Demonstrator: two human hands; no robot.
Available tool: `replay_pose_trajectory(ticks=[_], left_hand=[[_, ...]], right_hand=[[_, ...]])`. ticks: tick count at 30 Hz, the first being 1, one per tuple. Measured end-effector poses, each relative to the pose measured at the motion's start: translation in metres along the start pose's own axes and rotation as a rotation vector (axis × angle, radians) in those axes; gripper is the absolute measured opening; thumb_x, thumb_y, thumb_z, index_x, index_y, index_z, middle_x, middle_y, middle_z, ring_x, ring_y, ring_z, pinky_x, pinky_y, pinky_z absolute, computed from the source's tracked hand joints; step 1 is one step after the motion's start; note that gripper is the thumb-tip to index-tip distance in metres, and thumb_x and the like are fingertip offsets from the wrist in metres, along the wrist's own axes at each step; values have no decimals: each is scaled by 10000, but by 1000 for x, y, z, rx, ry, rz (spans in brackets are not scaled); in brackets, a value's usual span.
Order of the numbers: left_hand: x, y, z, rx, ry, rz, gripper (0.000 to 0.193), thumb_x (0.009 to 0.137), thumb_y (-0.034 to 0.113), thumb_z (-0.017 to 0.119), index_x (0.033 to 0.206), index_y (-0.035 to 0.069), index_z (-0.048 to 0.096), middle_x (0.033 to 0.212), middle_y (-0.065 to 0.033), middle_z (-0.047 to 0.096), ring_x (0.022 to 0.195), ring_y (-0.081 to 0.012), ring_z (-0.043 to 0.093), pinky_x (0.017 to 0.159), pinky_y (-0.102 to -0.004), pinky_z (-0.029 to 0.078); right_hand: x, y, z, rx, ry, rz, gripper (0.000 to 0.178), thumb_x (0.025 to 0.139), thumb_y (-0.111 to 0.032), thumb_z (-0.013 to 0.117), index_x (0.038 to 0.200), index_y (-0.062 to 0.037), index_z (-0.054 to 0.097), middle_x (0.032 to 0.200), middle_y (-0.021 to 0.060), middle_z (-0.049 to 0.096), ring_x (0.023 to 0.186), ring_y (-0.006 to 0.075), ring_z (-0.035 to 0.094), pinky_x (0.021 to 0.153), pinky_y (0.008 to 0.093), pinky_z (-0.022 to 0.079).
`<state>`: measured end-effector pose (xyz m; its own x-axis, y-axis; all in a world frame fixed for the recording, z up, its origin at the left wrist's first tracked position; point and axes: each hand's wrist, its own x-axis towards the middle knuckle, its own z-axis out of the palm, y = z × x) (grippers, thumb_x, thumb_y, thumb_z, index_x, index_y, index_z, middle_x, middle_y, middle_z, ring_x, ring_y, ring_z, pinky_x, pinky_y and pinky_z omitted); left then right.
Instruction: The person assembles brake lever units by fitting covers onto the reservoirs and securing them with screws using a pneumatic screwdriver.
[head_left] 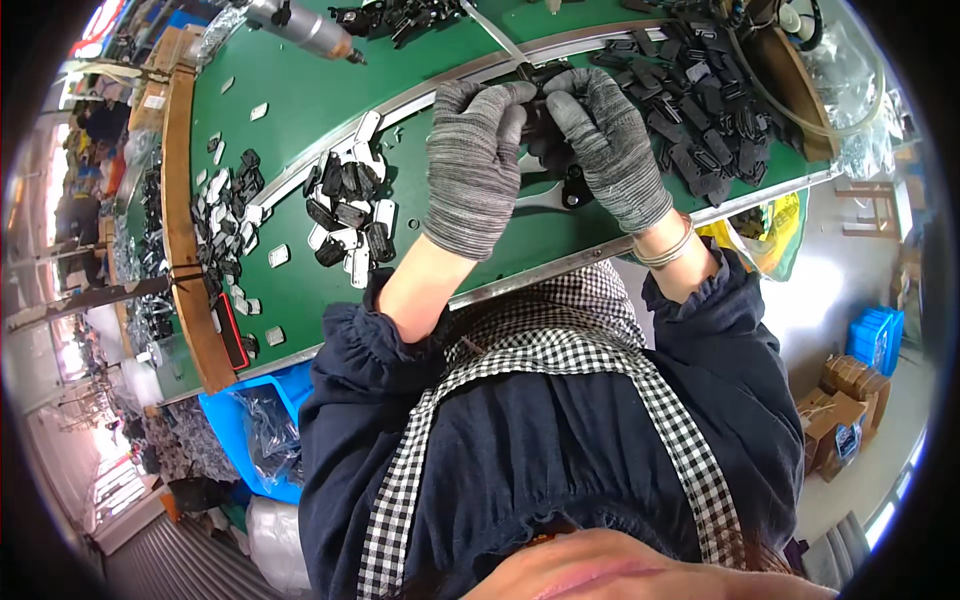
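Over one green table [300,105], two gloved hands [472,165] [612,145] pinch what looks like one black part [538,78].

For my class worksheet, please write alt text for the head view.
A gloved left hand and right hand meet at a dark part over a green table. Black pieces are heaped at right, black and white pieces at left.

Two hands in grey stripy cloth gloves: one left hand [472,170] and one right hand [615,150]. Two heaps of little black and white oblong pieces, a left heap [230,220] and a middle heap [350,190]. One big heap of flat black plastic pieces [705,110] — too many to count. One silver tube-shaped tool [312,34]. One black-and-white checked apron [560,342].
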<state>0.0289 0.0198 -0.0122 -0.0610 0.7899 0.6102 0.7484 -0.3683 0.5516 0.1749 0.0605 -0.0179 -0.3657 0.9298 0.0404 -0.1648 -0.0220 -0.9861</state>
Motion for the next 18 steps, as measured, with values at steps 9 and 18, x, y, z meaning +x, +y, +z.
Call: replay_pose_trajectory(ticks=[9,18], left_hand=[[-6,2,7,-650,68,-607,207,954,107,601,1111,-13,662,960,-95,688,810,-144,661,706,-260,557],[-7,4,7,-882,-2,-832,252,945,130,622,1111,-59,646,897,-120,706,718,-153,692,620,-259,590]], right_hand=[[5,-7,-17,28,48,28,227,947,-88,619,1112,0,491,855,79,658,658,93,642,533,212,516],[0,-4,-13,-89,5,-27,209,964,-80,587,1145,-6,512,878,71,659,653,84,641,551,203,527]])
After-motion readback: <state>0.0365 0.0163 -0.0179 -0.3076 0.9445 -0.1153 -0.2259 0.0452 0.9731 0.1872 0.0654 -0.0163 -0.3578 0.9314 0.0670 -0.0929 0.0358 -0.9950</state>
